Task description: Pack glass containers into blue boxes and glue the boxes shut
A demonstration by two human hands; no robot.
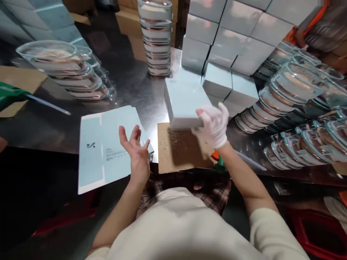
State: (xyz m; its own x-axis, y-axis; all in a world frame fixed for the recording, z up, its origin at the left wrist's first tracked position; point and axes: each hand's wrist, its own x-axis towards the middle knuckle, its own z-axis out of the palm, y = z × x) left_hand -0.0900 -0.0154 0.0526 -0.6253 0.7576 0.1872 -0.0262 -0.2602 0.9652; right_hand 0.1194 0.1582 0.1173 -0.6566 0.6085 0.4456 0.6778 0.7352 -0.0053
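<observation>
White box (185, 99) sits in the middle of my view, ahead of the wearer's torso, and seems raised over a brown cardboard sheet (165, 155) that carries a dark shadow. I have the gloved right hand (214, 124) gripping its near right corner, so that is the nearer hand. From the bare left hand (138, 155), the box lies ahead and to the right, well apart. That hand's fingers are spread wide, holding nothing I can see, above flat pale cartons (92, 153). The box's top looks nearly square from here, so I can't tell its long axis; its near face is turned toward the wearer.

Farther out on the metal tabletop (124, 90), stacked boxes (203, 27) rise behind it to the right. One upright stack of glass containers (157, 47) stands behind it, with leaning glass containers (84, 77) off left and more glassware (279, 99) at right.
</observation>
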